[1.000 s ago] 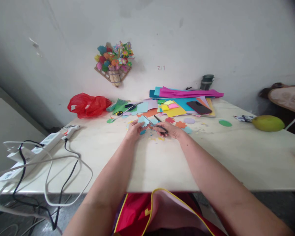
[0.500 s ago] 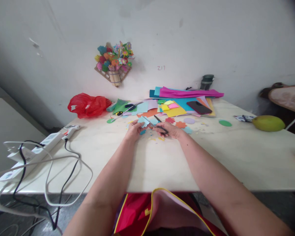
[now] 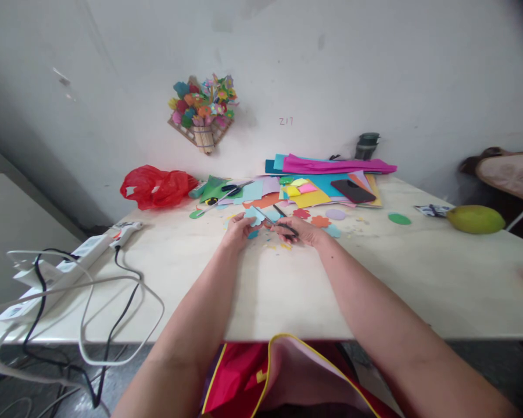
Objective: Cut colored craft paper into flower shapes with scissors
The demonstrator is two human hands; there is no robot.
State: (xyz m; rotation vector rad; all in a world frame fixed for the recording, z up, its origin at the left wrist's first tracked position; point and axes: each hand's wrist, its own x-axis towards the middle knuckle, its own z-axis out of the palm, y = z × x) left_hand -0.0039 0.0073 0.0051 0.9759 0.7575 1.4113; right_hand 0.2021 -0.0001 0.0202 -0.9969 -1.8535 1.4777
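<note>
Near the middle of the table, my left hand (image 3: pixel 239 230) pinches a light blue scalloped paper piece (image 3: pixel 254 216). My right hand (image 3: pixel 300 230) is closed on the dark handles of a pair of scissors (image 3: pixel 290 229), whose blades point left and lie at the blue piece. Just beyond and to the right lie a red paper flower (image 3: pixel 301 213), an orange paper flower (image 3: pixel 320 221) and a lilac paper oval (image 3: pixel 335 214). Small yellow and blue scraps are scattered around my hands.
Behind lie coloured sheets (image 3: pixel 311 198), a phone (image 3: pixel 353 190), a second pair of scissors (image 3: pixel 232 188) and a red plastic bag (image 3: pixel 157 186). A power strip (image 3: pixel 76 258) with loose cables is at left, a green-yellow fruit (image 3: pixel 475 219) at right.
</note>
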